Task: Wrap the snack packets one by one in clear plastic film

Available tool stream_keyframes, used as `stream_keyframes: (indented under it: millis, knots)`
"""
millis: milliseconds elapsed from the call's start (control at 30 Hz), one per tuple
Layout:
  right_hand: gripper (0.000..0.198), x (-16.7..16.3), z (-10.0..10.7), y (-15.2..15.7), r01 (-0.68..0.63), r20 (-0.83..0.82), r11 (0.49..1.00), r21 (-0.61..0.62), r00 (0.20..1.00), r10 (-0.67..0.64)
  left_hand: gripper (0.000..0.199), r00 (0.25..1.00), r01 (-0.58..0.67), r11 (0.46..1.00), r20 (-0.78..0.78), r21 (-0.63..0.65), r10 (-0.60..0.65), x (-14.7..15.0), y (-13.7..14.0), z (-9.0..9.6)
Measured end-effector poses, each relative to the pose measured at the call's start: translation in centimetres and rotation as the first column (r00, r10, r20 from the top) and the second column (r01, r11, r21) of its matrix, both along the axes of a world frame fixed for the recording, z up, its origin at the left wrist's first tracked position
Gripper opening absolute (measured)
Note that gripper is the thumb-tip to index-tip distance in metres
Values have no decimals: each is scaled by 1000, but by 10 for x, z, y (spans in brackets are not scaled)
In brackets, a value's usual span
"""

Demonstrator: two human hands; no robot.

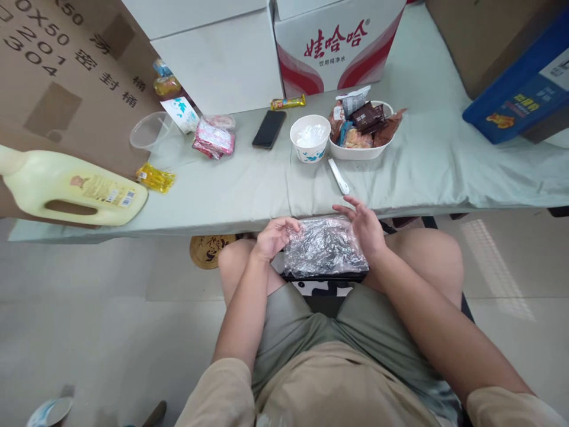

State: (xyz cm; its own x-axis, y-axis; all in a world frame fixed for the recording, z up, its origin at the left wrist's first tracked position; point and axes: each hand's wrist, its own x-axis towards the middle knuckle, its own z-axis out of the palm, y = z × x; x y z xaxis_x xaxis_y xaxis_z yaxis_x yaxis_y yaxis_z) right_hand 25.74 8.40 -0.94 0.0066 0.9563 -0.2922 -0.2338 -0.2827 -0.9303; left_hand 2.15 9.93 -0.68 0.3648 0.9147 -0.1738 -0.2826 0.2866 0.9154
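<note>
Pale green cloth over a long table, boxes along the back, tiled floor below. White carton with red lettering stands at the rear; brown cardboard box at left, printed in black; blue container at right.

Containers: white paper bowl with blue leaf print, upright near the middle, crumpled clear film inside. Just beside it, white oval tray, heaped with wrapped snacks, mostly brown packets, one silvery, one blue. Farther left, clear plastic tub, contents hard to make out. Pale yellow jug lies on its side, handle toward the near edge; fill level cannot be told.

Loose on the cloth: dark phone, yellow wrapped bar, pink packets, yellow packet, white-handled utensil in front of bowl and tray.

Crinkled clear plastic sits between the two hands, above the lap, by the table's near edge. Left hand at its upper left corner, fingers curled; whether they pinch it cannot be told. Right hand at its right side, fingers loose and spread, clasping nothing visible.
</note>
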Motion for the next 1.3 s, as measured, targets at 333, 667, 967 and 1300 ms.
stream_keyframes:
  millis: [333,667,967,1300]
  knots:
    - [72,-13,-1,-11,-188,44,981,-45,981,190,94,971,-231,966,-83,-114,223,10,-10,-10]
    - [65,-4,1,-9,-89,23,978,188,996,86,79,992,-86,945,64,-315,112,21,-15,-16]
    - [29,-10,8,-12,-278,99,961,-2,956,276,87,966,-248,954,29,-167,256,15,-11,-9]
    - [23,-8,15,-16,-191,303,979,72,939,161,50,973,-100,986,-221,-136,68,14,-14,-13]
